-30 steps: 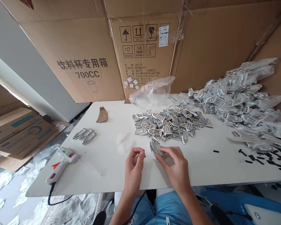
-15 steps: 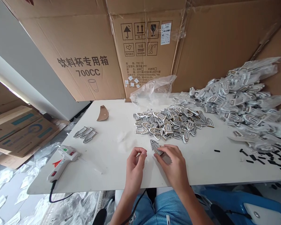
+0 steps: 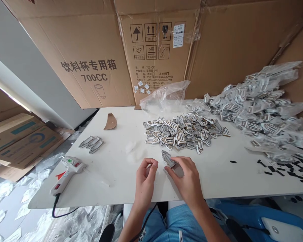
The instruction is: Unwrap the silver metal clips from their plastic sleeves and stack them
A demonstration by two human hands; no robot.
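A grey arch-shaped plastic piece [image 3: 167, 158] lies on the white table in front of me, pointed end away from me. My right hand [image 3: 185, 173] has its thumb and index finger at the two sides of the piece's near end. Just left of it, my left hand [image 3: 145, 174] hovers with curled fingers, thumb tip and index finger together; whatever is between them, if anything, is too small to make out. Beyond both hands is a heap of similar white and grey pieces [image 3: 181, 131], some with gold patterns.
At left lies a white glue gun [image 3: 68, 176] with a cord, near several grey frame pieces [image 3: 92, 144]. A brown cardboard scrap [image 3: 110, 121] sits behind. Bagged pieces [image 3: 260, 111] are piled at right, beside small black strips [image 3: 280, 168]. Cardboard boxes [image 3: 156, 60] wall the back.
Almost nothing differs. The right thumb and index finger have shifted slightly at the near end of the grey piece; the left hand holds its pose.
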